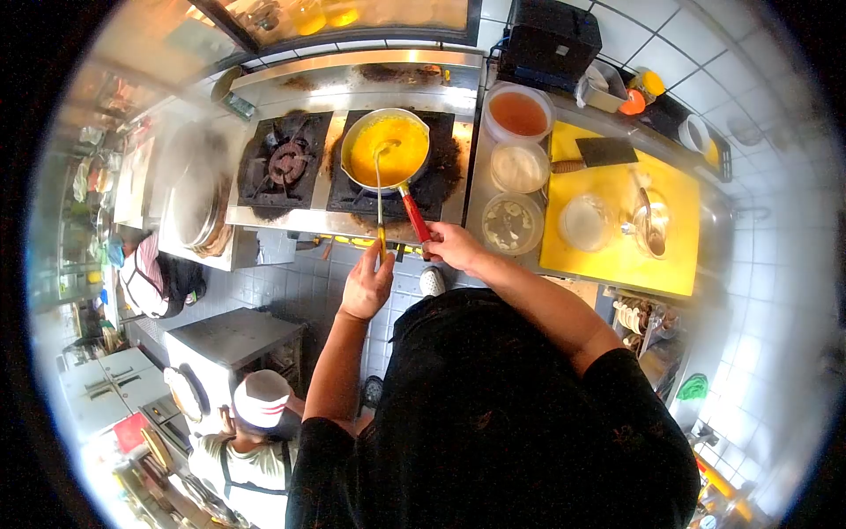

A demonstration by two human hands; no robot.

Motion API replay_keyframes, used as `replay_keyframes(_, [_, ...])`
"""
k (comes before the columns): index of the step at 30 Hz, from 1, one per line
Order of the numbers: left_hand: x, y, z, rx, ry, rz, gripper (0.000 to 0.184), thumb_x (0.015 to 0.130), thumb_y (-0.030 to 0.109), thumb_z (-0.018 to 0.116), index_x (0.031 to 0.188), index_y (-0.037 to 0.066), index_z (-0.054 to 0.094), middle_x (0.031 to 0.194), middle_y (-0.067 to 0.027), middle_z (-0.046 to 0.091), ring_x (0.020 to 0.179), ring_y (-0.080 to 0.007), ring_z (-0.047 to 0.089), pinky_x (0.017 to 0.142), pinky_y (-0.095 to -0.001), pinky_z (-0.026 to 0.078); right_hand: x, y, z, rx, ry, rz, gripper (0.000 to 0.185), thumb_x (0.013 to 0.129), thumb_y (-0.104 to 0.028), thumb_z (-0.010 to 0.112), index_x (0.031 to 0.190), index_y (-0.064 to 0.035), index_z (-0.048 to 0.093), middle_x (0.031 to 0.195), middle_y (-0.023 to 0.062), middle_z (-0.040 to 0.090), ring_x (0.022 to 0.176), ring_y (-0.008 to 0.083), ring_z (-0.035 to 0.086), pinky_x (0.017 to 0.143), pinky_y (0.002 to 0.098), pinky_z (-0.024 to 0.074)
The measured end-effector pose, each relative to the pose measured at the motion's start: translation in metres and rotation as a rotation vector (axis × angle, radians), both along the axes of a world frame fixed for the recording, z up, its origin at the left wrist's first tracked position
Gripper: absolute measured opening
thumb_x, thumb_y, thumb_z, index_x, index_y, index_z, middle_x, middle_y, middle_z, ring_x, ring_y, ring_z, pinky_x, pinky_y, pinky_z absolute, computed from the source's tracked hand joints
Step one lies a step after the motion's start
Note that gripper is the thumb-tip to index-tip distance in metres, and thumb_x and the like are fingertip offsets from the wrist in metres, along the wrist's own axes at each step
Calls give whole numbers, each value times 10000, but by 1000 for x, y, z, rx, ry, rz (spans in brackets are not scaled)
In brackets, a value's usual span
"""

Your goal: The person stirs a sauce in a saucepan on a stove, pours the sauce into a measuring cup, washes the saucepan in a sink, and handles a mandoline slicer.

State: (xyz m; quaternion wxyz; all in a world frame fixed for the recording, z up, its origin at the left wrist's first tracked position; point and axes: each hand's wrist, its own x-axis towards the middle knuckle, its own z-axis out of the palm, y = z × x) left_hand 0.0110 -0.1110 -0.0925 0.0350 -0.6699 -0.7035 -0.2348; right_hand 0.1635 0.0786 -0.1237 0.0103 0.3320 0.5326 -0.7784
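A pan [351,157] of yellow-orange liquid stands on the right burner of the steel stove [295,216]. My right hand [452,245] is closed round the end of the pan's red handle [414,214]. In my left hand [367,280] is the handle of a long ladle [380,198], its fingers wrapped round it. The ladle's head lies in the yellow liquid, partly hidden by it. Beside the pan, the left burner [286,163] has nothing on it.
Right of the stove are round tubs [513,223], a yellow board [674,256] with a cleaver [608,152], a bowl [584,222] and a metal container [652,234]. Steam rises over a large pot [198,212] at left. Two other people [256,450] are at lower left and far left.
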Motion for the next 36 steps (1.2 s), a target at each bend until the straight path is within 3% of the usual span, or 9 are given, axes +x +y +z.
replay_keyframes(2, [4, -4, -2, 25, -26, 6, 441, 814, 1, 674, 1239, 74, 581, 1343, -277, 533, 1040, -435, 655, 784, -453, 595, 1, 0, -2, 2, -11, 5, 340, 979, -62, 606, 1318, -49, 577, 979, 28, 669, 841, 111, 657, 710, 248, 536])
replay_keyframes(8, [12, -11, -37, -56, -99, -32, 395, 810, 34, 683, 1191, 65, 586, 1359, -295, 511, 1160, -455, 607, 913, -469, 563, 0, 1, -8, 12, -32, 17, 336, 987, -74, 594, 1321, -42, 577, 985, 30, 665, 862, 120, 662, 715, 251, 544])
replay_keyframes(12, [20, -5, -3, 80, -69, -11, 407, 821, 17, 670, 1211, 71, 568, 1333, -281, 542, 1053, -441, 652, 795, -452, 597, 0, 1, -3, 27, -24, 26, 354, 986, -68, 588, 1340, -48, 569, 1008, 30, 658, 869, 124, 660, 723, 256, 549])
replay_keyframes(13, [19, -10, -14, 67, -89, -19, 408, 805, 36, 684, 1197, 69, 575, 1364, -312, 508, 1155, -470, 612, 910, -475, 565, 0, 1, -5, 5, -19, 10, 367, 985, -66, 589, 1351, -52, 565, 1013, 30, 657, 871, 125, 660, 727, 257, 551])
replay_keyframes(17, [17, -15, -44, -38, -92, -10, 433, 813, 24, 674, 1226, 87, 560, 1360, -317, 509, 1152, -476, 610, 908, -481, 565, 1, -1, -3, -8, -38, 12, 422, 979, -52, 588, 1398, -71, 544, 1019, 26, 655, 880, 125, 657, 739, 262, 556])
replay_keyframes(22, [23, -14, -8, 82, -145, -25, 431, 820, 17, 667, 1232, 84, 558, 1364, -320, 504, 1167, -477, 600, 920, -479, 561, 0, -2, -7, -19, -23, -9, 393, 974, -59, 597, 1364, -46, 559, 1007, 30, 656, 880, 125, 655, 749, 258, 553])
replay_keyframes(26, [15, -22, -50, -34, -117, -49, 448, 816, 33, 690, 1242, 84, 558, 1366, -323, 503, 1162, -481, 599, 910, -487, 560, 1, -1, -13, -12, -29, 5, 344, 974, -77, 605, 1314, -27, 580, 997, 37, 660, 881, 127, 658, 730, 255, 540])
replay_keyframes(32, [8, -25, -25, 65, -174, -59, 443, 798, 58, 707, 1223, 68, 581, 1371, -324, 501, 1182, -472, 593, 930, -485, 552, 0, -12, -15, -20, -28, -112, 273, 976, -86, 603, 1240, -20, 609, 985, 51, 665, 855, 124, 652, 707, 257, 523])
replay_keyframes(36, [-4, -30, -50, -22, -137, -102, 425, 805, 59, 699, 1216, 75, 591, 1374, -324, 500, 1184, -474, 592, 928, -490, 553, 3, -13, -21, -69, -3, -138, 354, 960, -80, 608, 1305, -7, 575, 987, 82, 677, 831, 155, 666, 719, 277, 561])
